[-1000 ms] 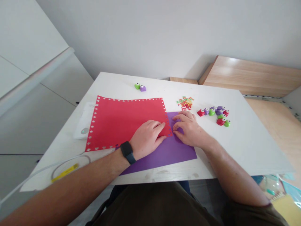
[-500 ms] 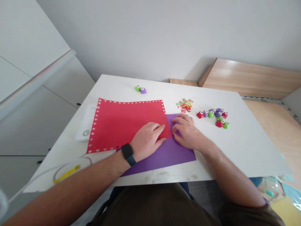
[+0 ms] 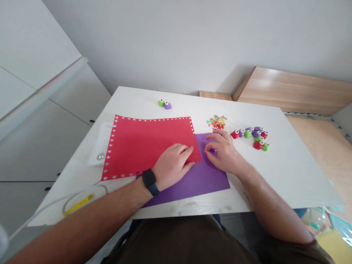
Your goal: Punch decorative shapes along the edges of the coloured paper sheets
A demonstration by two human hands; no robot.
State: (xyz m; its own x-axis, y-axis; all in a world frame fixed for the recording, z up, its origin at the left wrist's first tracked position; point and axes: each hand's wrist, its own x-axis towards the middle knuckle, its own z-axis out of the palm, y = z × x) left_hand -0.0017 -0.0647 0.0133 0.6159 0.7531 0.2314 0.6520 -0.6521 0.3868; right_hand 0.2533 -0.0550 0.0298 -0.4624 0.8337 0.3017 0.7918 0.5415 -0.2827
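A red sheet of paper [image 3: 143, 145] with small shapes punched along its edges lies partly over a purple sheet [image 3: 189, 185]. My left hand [image 3: 173, 165] rests flat on the red sheet near its lower right corner, fingers stretched out. Just right of that sheet's edge, my right hand [image 3: 221, 152] is over the purple paper. Its thumb and index finger meet in a pinch, the other fingers lightly bent; whatever may be between the tips is too small to make out. Beyond it lies a pile of tiny coloured paper cut-outs [image 3: 217, 121].
Several red, green and purple craft punches with eyes [image 3: 257, 145] cluster at the right, and two more punches [image 3: 167, 106] stand at the back. A white box-like item [image 3: 97, 146] is partly under the red sheet. A cable with a yellow tag [image 3: 78, 205] lies front left.
My right hand has shifted slightly right, away from the red sheet's edge, and its thumb and index finger now form a clearer ring. My left hand has stayed in place.
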